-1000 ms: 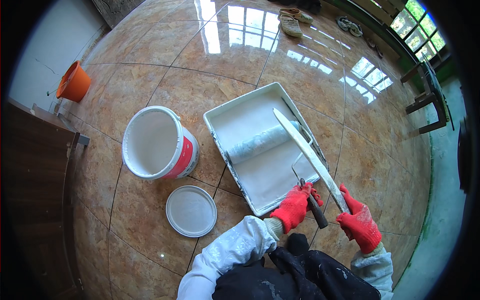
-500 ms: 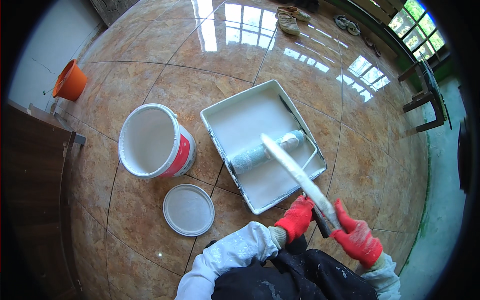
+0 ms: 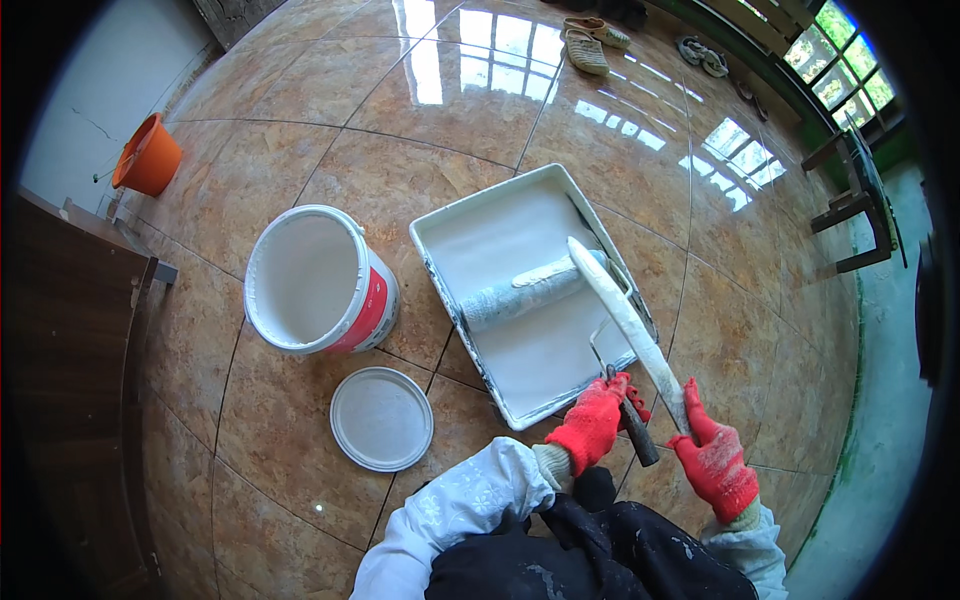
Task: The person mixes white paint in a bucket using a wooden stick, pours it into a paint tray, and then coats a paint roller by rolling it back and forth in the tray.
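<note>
A paint roller with a pale blue-grey sleeve lies across the paint tray, which holds white paint. My left hand, in a red glove, is closed around the roller's dark handle near the tray's front right corner. In my right hand, also gloved in red, is a long flat stirring stick coated in white paint. The stick slants over the tray's right side, its tip at the right end of the roller sleeve and covering that end. A thick streak of white paint sits on top of the sleeve.
Left of the tray stands an open paint bucket with a red band, its round lid on the tiled floor in front. An orange bucket is by the left wall, a dark cabinet nearer. Clogs lie far off; a stool stands right.
The stick's tip has moved right along the roller, from its middle to its right end. My left hand has turned the handle, and more of it shows.
</note>
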The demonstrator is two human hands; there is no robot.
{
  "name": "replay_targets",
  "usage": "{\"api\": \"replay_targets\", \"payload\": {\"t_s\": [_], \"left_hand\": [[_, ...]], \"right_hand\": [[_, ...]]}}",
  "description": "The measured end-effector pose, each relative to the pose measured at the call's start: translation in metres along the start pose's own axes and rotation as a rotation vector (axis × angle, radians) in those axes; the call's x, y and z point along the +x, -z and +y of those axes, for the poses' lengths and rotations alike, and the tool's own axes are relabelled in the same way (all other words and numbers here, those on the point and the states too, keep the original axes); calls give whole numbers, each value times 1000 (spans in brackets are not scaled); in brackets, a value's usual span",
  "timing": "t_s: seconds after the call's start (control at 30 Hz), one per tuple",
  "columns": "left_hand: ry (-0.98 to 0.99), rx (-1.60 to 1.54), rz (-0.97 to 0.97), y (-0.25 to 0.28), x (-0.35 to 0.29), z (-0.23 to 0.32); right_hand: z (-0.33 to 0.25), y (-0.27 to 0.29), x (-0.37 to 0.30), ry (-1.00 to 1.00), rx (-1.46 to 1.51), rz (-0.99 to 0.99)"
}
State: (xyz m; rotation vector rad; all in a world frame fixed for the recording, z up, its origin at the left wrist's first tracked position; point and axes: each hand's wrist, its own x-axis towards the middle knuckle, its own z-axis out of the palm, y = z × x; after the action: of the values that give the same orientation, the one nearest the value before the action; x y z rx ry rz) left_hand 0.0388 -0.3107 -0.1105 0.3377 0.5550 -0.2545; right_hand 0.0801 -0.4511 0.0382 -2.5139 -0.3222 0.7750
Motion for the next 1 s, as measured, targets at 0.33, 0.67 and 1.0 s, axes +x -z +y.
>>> {"api": "replay_targets", "payload": {"t_s": [0.33,0.67,1.0], "left_hand": [[-11,-8,18,1,4,10],[-36,-102,62,0,14,27],[-19,-80,82,-1,23,26]], "right_hand": [[-46,20,21,-58,-54,-88],[-109,50,53,-83,-205,-268],[-179,92,99,-128,-398,-373]]}}
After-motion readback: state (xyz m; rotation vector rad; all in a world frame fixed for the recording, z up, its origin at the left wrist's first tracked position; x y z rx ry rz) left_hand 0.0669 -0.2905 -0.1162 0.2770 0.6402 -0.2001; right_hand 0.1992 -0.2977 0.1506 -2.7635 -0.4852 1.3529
